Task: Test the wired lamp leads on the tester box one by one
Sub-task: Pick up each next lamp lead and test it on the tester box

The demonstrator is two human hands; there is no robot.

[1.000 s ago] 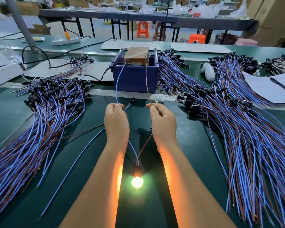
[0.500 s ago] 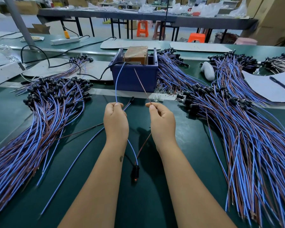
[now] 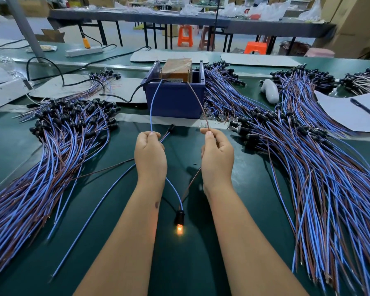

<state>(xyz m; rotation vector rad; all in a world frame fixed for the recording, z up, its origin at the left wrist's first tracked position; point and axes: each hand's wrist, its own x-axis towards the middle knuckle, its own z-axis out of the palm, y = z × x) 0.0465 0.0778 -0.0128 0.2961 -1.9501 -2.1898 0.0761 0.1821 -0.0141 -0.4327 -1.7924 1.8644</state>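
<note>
Lamp lead under test, a small black-socketed bulb [image 3: 179, 220] on one blue wire [image 3: 153, 103] and one brown wire [image 3: 198, 102], showed an orange glow at this moment, where half a second before it had been dark, and a second before it had shone bright. The glow was weaker and more orange than that earlier flash. Judgement: contact at the tester was being made again, so this unit appeared to pass, though the on-off-on pattern suggested an unsteady touch at the terminals rather than a fault in the lamp.

The bulb hung low between the two forearms, just above the dark green table [image 3: 201, 263]. Both wires ran up and away to the blue plastic tester box [image 3: 173, 101], which holds a brown block [image 3: 176, 68]; the wire ends reached its top edge, but the contact points themselves were too small to confirm.

The left hand [image 3: 150, 154] pinched the blue wire between thumb and curled fingers. The right hand [image 3: 217, 154] pinched the brown wire likewise. Both hands were raised, knuckles outward, held level and slightly apart before the box.

Large bundles of similar leads [image 3: 308, 167] lay on either side.
</note>
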